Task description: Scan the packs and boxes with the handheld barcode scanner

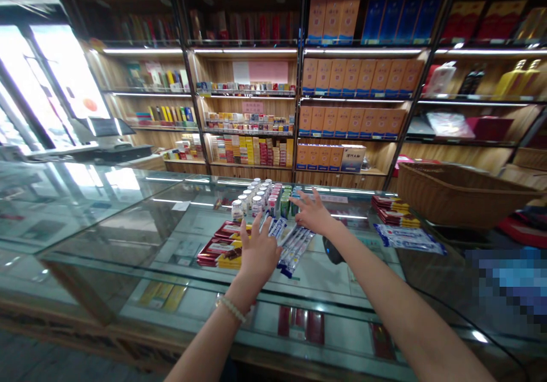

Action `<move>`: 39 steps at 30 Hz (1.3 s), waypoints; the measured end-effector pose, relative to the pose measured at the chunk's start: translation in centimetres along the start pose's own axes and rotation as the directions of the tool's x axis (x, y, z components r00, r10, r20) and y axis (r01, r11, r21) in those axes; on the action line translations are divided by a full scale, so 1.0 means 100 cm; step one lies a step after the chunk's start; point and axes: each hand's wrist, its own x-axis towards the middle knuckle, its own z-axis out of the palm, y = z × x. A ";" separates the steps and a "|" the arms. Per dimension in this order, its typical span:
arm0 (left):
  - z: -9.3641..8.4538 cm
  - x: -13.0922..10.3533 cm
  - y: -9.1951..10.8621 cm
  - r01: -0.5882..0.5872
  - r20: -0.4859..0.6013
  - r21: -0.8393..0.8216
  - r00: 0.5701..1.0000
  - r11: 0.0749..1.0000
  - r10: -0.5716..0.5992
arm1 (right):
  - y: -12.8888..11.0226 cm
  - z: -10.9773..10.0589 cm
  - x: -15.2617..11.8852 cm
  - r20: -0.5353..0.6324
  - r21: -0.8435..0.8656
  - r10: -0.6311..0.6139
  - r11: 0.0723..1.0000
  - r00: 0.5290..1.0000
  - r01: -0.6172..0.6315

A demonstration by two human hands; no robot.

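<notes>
My left hand (260, 251) hovers or rests over the near left of the goods, fingers spread, holding nothing; I cannot tell whether it touches the packets. Under and beside it are long blue-and-white packets (297, 248) lying side by side on the glass counter (188, 239). To its left are red-and-yellow flat packs (213, 251) in overlapping rows. My right hand (315, 215) is open at the packets' far end, fingers stretched towards small green containers (285, 204). Rows of white-capped small bottles (257, 204) and pink containers (273, 199) stand upright left of these.
A brown woven basket (461, 194) stands at the right. More red-and-yellow packs (395, 211) and blue-and-white packets (408, 239) lie beside it. A dark rounded device (333, 250) sits below my right forearm. Stocked shelves (252, 168) line the back; a monitor (109, 126) stands left.
</notes>
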 end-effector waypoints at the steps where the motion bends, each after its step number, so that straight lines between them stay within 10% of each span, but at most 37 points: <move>1: 0.002 0.001 -0.001 -0.006 -0.014 -0.001 1.000 1.000 0.006 | 0.002 -0.002 -0.001 -0.005 0.003 0.002 1.000 1.000 -0.002; 20: -0.005 0.049 0.014 -0.019 -0.203 -0.043 0.979 0.999 0.010 | 0.043 -0.039 -0.052 -0.131 0.037 0.306 0.952 0.943 -0.303; 39: 0.018 0.118 0.072 -0.125 -0.339 -0.136 0.938 0.983 0.072 | 0.088 -0.040 -0.106 -0.328 -0.054 0.471 0.856 0.819 -0.514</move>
